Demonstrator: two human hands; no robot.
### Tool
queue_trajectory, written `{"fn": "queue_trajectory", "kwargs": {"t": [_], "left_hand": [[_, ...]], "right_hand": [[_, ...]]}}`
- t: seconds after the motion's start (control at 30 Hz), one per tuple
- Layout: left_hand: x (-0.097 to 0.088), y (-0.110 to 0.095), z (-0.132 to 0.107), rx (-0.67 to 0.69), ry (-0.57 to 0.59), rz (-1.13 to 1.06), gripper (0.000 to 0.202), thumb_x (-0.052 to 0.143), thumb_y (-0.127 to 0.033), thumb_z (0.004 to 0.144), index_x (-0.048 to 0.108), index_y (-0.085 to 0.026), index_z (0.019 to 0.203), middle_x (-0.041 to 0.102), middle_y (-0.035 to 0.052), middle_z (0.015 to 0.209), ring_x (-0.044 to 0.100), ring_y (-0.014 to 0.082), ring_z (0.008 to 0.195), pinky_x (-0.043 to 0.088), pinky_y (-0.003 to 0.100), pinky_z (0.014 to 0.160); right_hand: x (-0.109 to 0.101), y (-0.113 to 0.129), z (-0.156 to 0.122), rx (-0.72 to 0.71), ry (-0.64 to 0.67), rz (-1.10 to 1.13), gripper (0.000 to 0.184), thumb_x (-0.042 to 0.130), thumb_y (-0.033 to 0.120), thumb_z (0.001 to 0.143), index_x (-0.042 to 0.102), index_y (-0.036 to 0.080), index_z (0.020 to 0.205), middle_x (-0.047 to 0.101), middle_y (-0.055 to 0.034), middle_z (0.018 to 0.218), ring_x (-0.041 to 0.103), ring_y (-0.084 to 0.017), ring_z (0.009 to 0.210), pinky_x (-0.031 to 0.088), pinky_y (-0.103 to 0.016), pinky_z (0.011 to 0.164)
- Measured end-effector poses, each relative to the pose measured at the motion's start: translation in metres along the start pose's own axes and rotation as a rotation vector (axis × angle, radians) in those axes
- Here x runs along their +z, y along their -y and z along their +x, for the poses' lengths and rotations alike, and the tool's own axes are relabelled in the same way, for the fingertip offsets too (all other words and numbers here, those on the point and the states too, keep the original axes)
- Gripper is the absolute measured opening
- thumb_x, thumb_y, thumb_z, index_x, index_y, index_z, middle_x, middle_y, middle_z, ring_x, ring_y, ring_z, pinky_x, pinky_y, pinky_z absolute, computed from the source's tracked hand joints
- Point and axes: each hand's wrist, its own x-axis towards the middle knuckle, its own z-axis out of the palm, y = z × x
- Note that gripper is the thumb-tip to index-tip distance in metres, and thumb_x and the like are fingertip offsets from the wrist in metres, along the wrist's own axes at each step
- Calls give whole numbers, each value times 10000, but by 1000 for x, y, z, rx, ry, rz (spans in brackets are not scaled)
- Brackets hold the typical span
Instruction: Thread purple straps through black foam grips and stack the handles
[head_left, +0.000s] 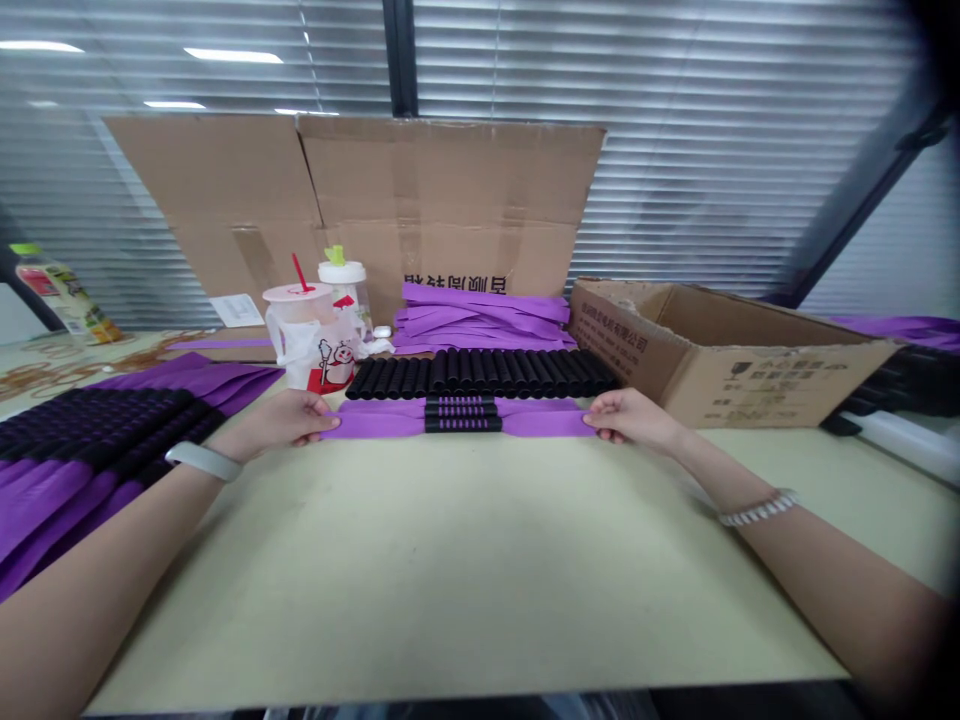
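A purple strap (375, 423) lies flat across the cream table, with black ribbed tubes (463, 415) round its middle. My left hand (281, 418) pinches the strap's left end, fingers closed on it. At the other end my right hand (628, 417) grips the strap the same way. Just behind the strap a row of several loose black ribbed tubes (484, 372) lies side by side. Behind that row sits a stack of flat purple straps (480, 315).
An open cardboard box (720, 350) stands at the right, a tall opened carton (420, 200) at the back. Two lidded drink cups (311, 330) stand left of the tubes. Piled purple straps with black tubes (97, 430) cover the left; a bottle (64, 295) stands at far left.
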Motion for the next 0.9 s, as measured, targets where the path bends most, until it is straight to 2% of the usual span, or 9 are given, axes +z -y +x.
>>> {"fn": "queue_trajectory", "kwargs": {"t": [0.13,0.53,0.9], "left_hand": [[1,1,1,-12,-33,68,389,677,-544,648,543,-180,678,572,1,536,460,124,482,334,245,485],[1,-7,-2,-13,-75,171,364,646,-537,649,549,-186,658,566,-1,531,496,151,529,349,252,526],[7,2,5,-14,-144,238,369,642,-534,650,570,-199,787,568,-18,541,536,173,531,340,249,493]], "right_hand": [[2,0,0,-11,-16,-32,464,787,563,571,553,170,647,551,6,500,435,-78,418,347,-204,398],[5,4,-1,-33,-41,-88,471,726,604,590,555,169,644,533,8,484,424,-80,414,326,-206,397],[4,0,1,-27,-59,-101,512,757,635,555,550,172,626,528,5,461,428,-84,405,327,-198,385]]}}
